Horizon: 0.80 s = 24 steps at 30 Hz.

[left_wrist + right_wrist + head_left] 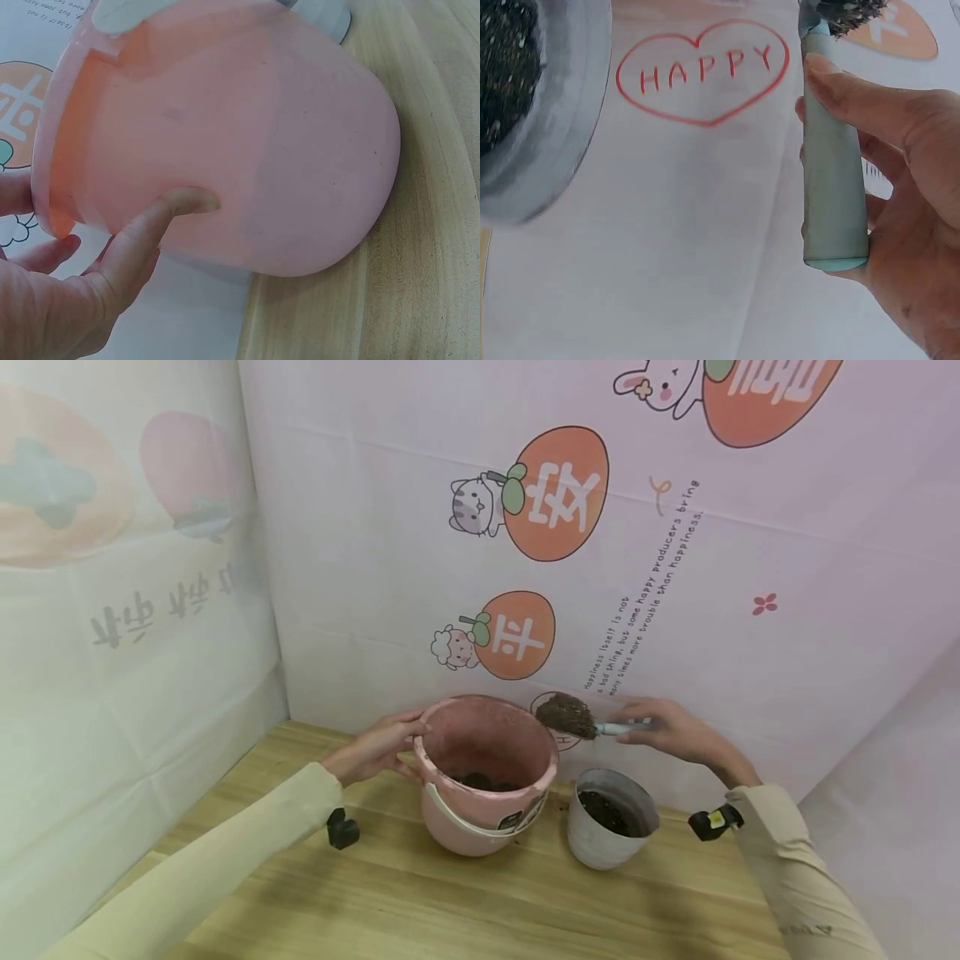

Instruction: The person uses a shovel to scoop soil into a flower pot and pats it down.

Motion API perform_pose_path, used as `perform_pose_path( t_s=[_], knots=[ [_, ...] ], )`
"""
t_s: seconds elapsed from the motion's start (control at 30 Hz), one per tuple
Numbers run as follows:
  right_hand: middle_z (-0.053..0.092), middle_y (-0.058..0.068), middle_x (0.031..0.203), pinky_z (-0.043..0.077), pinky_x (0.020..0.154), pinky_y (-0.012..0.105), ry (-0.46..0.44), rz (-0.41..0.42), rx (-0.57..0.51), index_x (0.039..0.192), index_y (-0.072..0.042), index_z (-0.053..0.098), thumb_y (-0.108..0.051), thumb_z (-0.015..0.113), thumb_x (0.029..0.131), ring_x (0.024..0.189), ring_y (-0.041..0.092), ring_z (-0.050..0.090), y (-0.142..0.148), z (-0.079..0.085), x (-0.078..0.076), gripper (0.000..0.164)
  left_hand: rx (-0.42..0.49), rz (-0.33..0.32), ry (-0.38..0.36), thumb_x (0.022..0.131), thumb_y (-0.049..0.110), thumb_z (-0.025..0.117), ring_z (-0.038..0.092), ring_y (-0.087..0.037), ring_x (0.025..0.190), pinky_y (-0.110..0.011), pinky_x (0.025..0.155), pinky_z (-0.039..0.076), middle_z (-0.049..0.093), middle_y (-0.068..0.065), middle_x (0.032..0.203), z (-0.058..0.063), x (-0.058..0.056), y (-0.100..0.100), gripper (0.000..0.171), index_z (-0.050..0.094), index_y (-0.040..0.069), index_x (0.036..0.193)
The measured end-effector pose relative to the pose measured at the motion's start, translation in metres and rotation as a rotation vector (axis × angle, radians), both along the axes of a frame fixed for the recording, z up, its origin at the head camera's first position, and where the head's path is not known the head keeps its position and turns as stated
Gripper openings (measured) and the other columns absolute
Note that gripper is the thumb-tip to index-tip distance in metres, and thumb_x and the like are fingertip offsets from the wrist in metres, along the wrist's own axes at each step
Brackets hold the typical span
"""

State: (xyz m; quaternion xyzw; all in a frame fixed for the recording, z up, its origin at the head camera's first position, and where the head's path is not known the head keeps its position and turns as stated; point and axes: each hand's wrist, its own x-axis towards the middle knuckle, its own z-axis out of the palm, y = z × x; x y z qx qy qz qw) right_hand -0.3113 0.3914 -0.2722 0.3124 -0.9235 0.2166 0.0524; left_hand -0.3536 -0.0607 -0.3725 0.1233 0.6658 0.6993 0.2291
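My left hand (375, 747) grips the rim of a pink plastic bucket (454, 828) at its left side. In the left wrist view one digit lies against the outer wall of the bucket (322, 150), and other fingertips are at the rim. Dark soil (480, 781) lies at the bottom of the bucket. My right hand (669, 731) holds a garden trowel by its pale green handle (834, 180). A heap of dark soil (566, 715) covers the trowel's blade, which is raised near the bucket's right rim.
A grey-white flowerpot (596, 850) with dark soil in it stands right of the bucket on the wooden table (390, 902). A printed cloth (360, 568) hangs close behind, and another cloth (150, 710) hangs at the left.
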Motion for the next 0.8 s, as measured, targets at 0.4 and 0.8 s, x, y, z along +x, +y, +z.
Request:
perform_pose_path(
  t_s=[0.4,0.8],
  knots=[
    [0.075,0.012,0.115,0.058,0.08,0.025,-0.015,-0.031,0.027,0.115,-0.008,0.079,-0.007,0.078,0.092,0.105,0.006,0.063,0.048,-0.007,0.019,0.023,0.005,-0.015,0.002,0.109,0.018,0.046,0.037,-0.047,0.15,-0.053,0.085,0.067,0.027,-0.022,0.169,0.0,-0.001,0.0,0.062,0.025,0.013,0.168],
    [0.073,0.007,0.107,0.058,0.072,0.026,-0.136,0.105,0.064,0.11,-0.002,0.078,-0.004,0.076,0.093,0.094,0.006,0.064,0.077,-0.024,0.021,0.017,-0.014,0.003,0.014,0.11,0.017,0.044,0.033,-0.048,0.152,-0.054,0.087,0.066,0.026,-0.022,0.17,0.003,0.003,0.001,0.061,0.024,0.011,0.167]
  ],
)
